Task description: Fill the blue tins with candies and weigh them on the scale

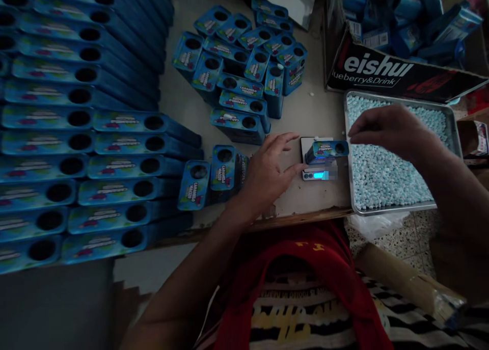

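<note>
A small digital scale (308, 176) with a lit blue display lies near the table's front edge. On it stands a blue candy box (324, 149) with a dark round hole in its top. My left hand (269, 174) is just left of the scale, fingers spread, thumb near the scale's edge, holding nothing. Over the left part of a metal tray (353, 197) hovers my right hand (393, 131), its fingertips pinched together close to the box. Whatever the pinch may hold is hidden. Small pale-blue candies (389, 182) fill the tray.
Long rows of blue boxes (126, 167) stand at the left. A loose group of similar boxes (240, 92) stands behind the scale. A black carton (382, 80) full of blue boxes is at the back right. Stray candies (311, 93) lie on the table (214, 220).
</note>
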Tool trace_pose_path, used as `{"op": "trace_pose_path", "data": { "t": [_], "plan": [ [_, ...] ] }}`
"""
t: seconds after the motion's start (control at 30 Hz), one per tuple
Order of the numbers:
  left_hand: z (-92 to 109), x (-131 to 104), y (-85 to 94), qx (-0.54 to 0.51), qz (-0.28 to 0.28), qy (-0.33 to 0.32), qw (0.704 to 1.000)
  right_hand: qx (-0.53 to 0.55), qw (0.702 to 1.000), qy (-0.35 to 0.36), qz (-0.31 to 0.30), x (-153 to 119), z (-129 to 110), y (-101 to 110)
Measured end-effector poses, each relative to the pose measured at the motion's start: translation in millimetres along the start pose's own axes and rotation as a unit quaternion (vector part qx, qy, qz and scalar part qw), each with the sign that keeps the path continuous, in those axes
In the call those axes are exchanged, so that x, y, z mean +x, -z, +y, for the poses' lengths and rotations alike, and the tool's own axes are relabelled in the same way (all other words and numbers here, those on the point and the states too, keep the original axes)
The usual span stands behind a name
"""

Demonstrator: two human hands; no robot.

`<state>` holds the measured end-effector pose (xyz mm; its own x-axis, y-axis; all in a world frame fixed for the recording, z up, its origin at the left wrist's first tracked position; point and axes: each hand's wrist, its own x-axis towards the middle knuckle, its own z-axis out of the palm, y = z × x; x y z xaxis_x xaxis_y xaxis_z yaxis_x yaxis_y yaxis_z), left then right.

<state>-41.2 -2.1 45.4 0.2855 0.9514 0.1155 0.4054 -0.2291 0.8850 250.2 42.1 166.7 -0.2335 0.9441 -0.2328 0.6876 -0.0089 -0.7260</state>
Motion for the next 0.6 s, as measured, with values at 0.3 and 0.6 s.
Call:
{"op": "trace_pose_path", "data": {
  "t": [0.3,0.6],
  "plan": [
    [-9,-5,-6.2,-0.061,0.003,0.006,0.998,0.4,0.835,-0.271,0.261,-61,123,20],
    [29,4,-5.8,0.025,0.075,-0.048,0.996,0.305,0.939,-0.13,0.095,-54,88,-5]
  ]
}}
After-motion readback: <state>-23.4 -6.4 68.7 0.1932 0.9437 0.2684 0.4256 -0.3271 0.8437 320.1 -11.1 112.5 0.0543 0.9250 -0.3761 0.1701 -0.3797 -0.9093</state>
